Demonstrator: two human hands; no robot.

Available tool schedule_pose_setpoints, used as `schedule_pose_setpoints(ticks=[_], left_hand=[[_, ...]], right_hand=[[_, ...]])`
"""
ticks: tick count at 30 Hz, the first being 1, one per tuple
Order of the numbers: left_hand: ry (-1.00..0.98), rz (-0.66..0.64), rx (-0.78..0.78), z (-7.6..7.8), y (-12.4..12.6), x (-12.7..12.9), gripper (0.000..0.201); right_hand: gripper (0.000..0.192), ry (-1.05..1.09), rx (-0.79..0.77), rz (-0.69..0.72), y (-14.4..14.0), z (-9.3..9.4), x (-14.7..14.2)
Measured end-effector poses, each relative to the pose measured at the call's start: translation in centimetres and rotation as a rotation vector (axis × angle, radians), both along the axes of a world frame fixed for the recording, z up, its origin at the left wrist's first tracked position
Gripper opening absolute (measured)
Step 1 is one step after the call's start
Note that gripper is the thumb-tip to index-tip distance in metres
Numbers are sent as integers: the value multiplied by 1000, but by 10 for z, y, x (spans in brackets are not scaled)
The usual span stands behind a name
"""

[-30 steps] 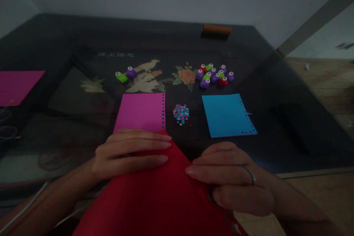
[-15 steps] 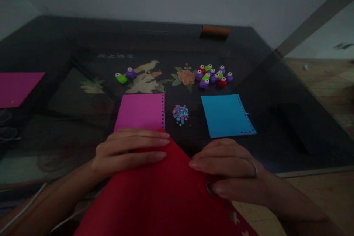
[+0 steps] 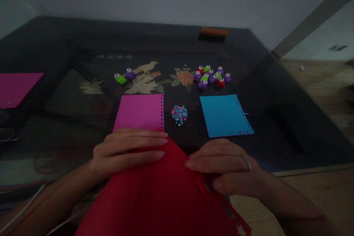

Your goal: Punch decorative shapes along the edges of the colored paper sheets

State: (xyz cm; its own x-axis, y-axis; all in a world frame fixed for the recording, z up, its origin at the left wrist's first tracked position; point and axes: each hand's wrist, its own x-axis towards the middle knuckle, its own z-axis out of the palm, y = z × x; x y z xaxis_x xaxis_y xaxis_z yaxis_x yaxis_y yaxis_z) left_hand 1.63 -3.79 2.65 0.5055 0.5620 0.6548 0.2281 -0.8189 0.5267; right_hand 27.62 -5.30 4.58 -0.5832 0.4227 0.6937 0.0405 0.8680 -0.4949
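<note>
A large red paper sheet [image 3: 149,191] slopes up toward me at the front of the table, with star-shaped holes along its lower right edge. My left hand [image 3: 129,151] is closed on the sheet's upper left edge, fingers flat together on top and the thumb hidden. My right hand [image 3: 224,162], with a ring on one finger, grips a small red craft punch [image 3: 206,188] at the sheet's right edge. The punch is mostly covered by fingers, and its round top shows beside the thumb. Beyond lie a pink sheet [image 3: 141,110] and a blue sheet [image 3: 222,116], both with punched edges.
Small paper cutouts [image 3: 179,114] lie heaped between the two sheets. Several craft punches [image 3: 211,76] cluster behind, with a green punch [image 3: 120,78] and a purple one [image 3: 129,74] farther left. An orange-brown roll [image 3: 214,32] is at the back; another pink sheet [image 3: 19,88] lies left.
The punch and my right hand have shifted slightly left along with the sheet, and the punch's red body shows a little more. My left hand keeps its hold. The view has moved slightly.
</note>
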Motion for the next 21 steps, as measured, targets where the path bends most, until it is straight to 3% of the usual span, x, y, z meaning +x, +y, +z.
schedule_pose_setpoints(ticks=[8, 21], left_hand=[[8, 10, -50, 3, -4, -1, 25], [0, -16, -40, 0, -5, -4, 26]], right_hand=[[13, -90, -26, 18, -3, 11, 1], [13, -81, 27, 10, -4, 11, 0]])
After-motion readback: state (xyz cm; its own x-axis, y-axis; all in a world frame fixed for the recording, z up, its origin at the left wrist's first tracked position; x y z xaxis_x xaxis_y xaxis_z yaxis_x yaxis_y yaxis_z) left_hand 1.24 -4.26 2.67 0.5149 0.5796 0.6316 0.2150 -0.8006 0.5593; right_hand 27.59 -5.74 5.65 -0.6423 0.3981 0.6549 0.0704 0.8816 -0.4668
